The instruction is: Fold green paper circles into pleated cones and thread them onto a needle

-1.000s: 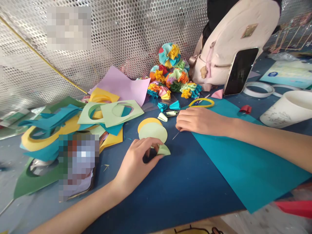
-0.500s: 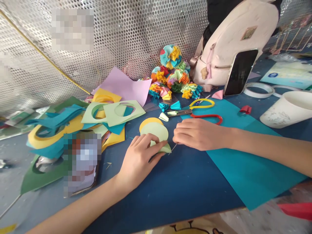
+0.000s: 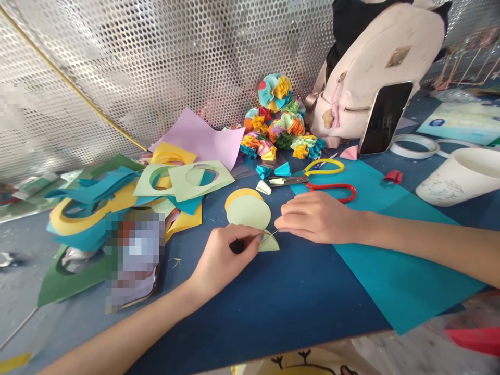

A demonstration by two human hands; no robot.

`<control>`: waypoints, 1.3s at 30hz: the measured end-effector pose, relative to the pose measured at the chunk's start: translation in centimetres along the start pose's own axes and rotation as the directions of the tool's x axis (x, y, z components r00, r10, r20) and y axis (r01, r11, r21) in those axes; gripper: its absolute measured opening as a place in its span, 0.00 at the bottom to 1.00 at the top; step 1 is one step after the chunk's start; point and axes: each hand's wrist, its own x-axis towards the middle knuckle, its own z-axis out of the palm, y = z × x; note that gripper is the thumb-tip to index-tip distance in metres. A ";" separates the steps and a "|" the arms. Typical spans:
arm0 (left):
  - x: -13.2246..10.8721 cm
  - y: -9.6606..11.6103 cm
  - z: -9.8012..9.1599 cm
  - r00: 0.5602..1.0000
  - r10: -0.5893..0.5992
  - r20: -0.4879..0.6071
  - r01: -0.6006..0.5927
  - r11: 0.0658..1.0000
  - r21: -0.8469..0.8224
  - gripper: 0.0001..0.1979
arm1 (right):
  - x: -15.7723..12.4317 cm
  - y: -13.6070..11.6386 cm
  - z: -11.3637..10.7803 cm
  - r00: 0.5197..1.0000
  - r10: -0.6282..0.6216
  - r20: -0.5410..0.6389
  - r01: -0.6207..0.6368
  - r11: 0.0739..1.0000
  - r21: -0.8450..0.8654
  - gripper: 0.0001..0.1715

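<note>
My left hand (image 3: 224, 260) pinches a small folded light green paper piece (image 3: 269, 244) against the dark blue table (image 3: 281, 297). My right hand (image 3: 316, 216) is closed around a thin needle or wire (image 3: 271, 235) whose tip meets that folded piece. Just behind lie a light green paper circle (image 3: 249, 212) on top of a yellow circle (image 3: 238, 194). Scissors (image 3: 326, 177) with one yellow and one red handle rest behind my right hand. A cluster of multicoloured paper flowers (image 3: 279, 122) sits further back.
A teal paper sheet (image 3: 390, 250) lies under my right forearm. Cut paper scraps (image 3: 117, 198) pile at the left beside a blurred phone (image 3: 135, 260). A cream backpack (image 3: 371, 67) props a dark phone (image 3: 385, 117); a white cup (image 3: 461, 177) and tape ring (image 3: 414, 145) are right. Perforated metal walls the back.
My right hand has come away from the scissors toward the folded green piece, bringing the needle to it. My left hand kept pinching the piece and shifted it slightly right.
</note>
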 end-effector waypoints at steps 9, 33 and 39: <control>0.4 0.2 -0.2 0.999 0.019 0.040 -0.014 0.992 -0.126 0.06 | 0.6 -0.7 -0.1 1.000 0.012 -0.027 -0.011 0.999 0.044 0.13; 0.7 1.2 -0.1 0.981 0.178 0.077 -0.188 0.969 0.158 0.11 | 0.9 -1.9 0.4 0.979 0.206 0.002 -0.198 0.940 0.278 0.09; 0.8 1.2 -0.4 0.996 0.042 0.076 -0.047 0.997 0.068 0.08 | 0.9 -1.7 0.3 0.955 0.280 0.094 -0.293 0.860 0.417 0.07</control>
